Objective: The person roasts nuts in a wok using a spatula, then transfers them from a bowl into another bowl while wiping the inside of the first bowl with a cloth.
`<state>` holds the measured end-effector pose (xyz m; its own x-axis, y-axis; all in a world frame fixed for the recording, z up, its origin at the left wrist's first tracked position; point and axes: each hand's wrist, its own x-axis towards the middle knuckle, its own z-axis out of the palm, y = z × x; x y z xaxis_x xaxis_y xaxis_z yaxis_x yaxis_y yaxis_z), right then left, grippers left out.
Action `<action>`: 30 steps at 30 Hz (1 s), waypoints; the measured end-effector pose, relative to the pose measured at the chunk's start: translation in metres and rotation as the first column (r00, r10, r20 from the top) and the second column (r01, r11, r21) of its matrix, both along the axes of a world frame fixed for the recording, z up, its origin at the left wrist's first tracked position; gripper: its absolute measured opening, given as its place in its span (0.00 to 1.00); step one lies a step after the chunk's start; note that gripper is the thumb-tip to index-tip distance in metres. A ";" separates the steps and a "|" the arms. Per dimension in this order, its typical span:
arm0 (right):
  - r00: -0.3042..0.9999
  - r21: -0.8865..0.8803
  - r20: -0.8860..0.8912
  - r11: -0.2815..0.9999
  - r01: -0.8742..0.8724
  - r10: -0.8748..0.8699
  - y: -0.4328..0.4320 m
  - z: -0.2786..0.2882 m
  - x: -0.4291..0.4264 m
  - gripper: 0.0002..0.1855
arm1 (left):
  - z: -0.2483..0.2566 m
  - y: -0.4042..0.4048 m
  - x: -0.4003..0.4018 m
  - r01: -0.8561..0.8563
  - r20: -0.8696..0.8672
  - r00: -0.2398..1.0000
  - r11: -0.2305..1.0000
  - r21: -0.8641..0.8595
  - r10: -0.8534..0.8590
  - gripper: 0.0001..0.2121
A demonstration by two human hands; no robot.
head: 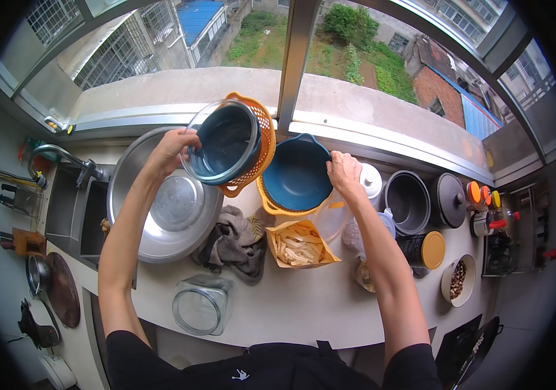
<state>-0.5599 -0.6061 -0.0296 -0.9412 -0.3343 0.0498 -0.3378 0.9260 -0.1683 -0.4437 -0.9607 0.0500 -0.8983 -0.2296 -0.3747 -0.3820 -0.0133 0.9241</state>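
Observation:
My left hand (176, 148) grips the rim of a clear glass bowl (191, 170), tilted and nested with a blue bowl and an orange perforated basket (267, 131), all raised above the counter. At the window side, my right hand (346, 170) has its fingers on the right rim of a larger blue plastic basin (297, 170), which sits in a yellow perforated basket (278, 208). Nearer to me stands an open paper bag of pale dried slices (298, 243). A crumpled grey cloth (239, 243) lies left of the bag.
A large metal basin (132, 204) stands by the sink (66, 209) on the left. A square glass jar (205, 304) is near the counter's front edge. On the right are a dark pot (407, 202), a lidded pot (448, 200), a yellow-lidded can (432, 250) and a bowl of nuts (469, 287).

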 end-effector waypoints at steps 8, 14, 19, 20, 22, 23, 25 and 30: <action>0.994 -0.558 0.072 0.822 0.111 -0.086 0.057 0.070 0.004 0.18 | 0.008 0.010 -0.002 0.021 -0.052 0.999 0.995 0.100 -0.016 0.02; 0.976 -0.766 0.072 0.616 0.186 -0.205 0.132 0.140 0.108 0.15 | -0.020 0.049 -0.035 0.135 -0.078 0.987 0.988 -0.071 -0.140 0.04; 0.888 -0.765 0.378 0.452 0.458 -0.261 0.169 0.144 0.212 0.12 | -0.073 0.095 -0.069 0.154 0.003 0.985 0.858 -0.491 -0.175 0.08; 0.868 -0.764 0.403 0.417 0.493 -0.289 0.174 0.140 0.229 0.12 | -0.085 0.100 -0.075 0.125 0.023 0.990 0.812 -0.570 -0.136 0.10; 0.825 -0.756 0.457 0.344 0.557 -0.333 0.184 0.129 0.262 0.14 | -0.097 0.115 -0.079 0.138 0.024 0.987 0.742 -0.656 -0.162 0.09; 0.805 -0.751 0.480 0.310 0.582 -0.348 0.188 0.124 0.277 0.15 | -0.102 0.121 -0.079 0.144 0.030 0.985 0.708 -0.691 -0.172 0.09; 0.784 -0.772 0.540 0.189 0.607 -0.307 0.195 0.117 0.302 0.16 | -0.107 0.122 -0.079 0.247 0.150 0.969 0.793 -0.556 -0.197 0.10; 0.733 -0.764 0.612 0.016 0.645 -0.295 0.202 0.094 0.342 0.17 | -0.118 0.131 -0.074 0.211 0.110 0.962 0.425 -0.880 -0.250 0.19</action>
